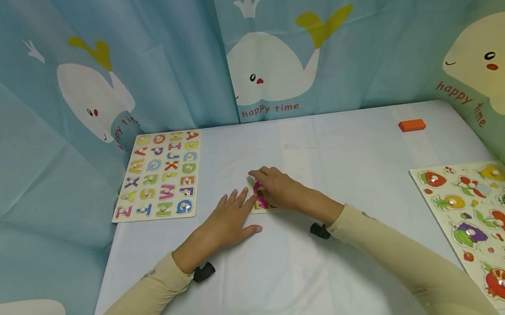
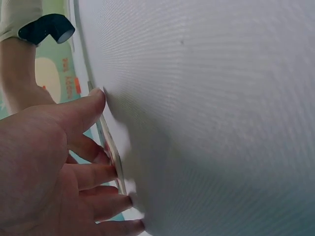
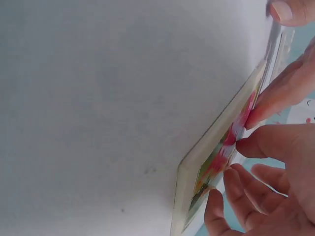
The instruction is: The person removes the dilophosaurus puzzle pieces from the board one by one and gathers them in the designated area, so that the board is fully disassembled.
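Both hands at the small board, right-hand grip unclear

From my remote station I have the small board [image 3: 186, 179] near the middle of the tabletop [image 1: 265, 288], its pink picture [image 3: 241, 120] partly hidden under the hands. The left hand [image 1: 222, 226] comes in from eight o'clock with fingers straight and spread, holding nothing. Its index fingertip appears to touch the picture's edge, and its thumb points away toward four o'clock, off the board. The right hand [image 1: 280, 190] covers the board from two o'clock, thumb and bent fingertips down on the picture — I cannot tell whether they pinch a piece or only press.

Around this work, the alphabet board [image 1: 159, 172] lies between nine and ten o'clock, the orange block [image 1: 412, 126] between two and three, and the fruit board [image 1: 452, 184] between three and four, all well apart from the hands.

I judge the step in hand to be fingertip work on the small board, the left hand steadying and the right hand adjusting. To my mind the next move calls for light, even pressure from the right fingertips — and a quiet left hand, so the board does not slide.
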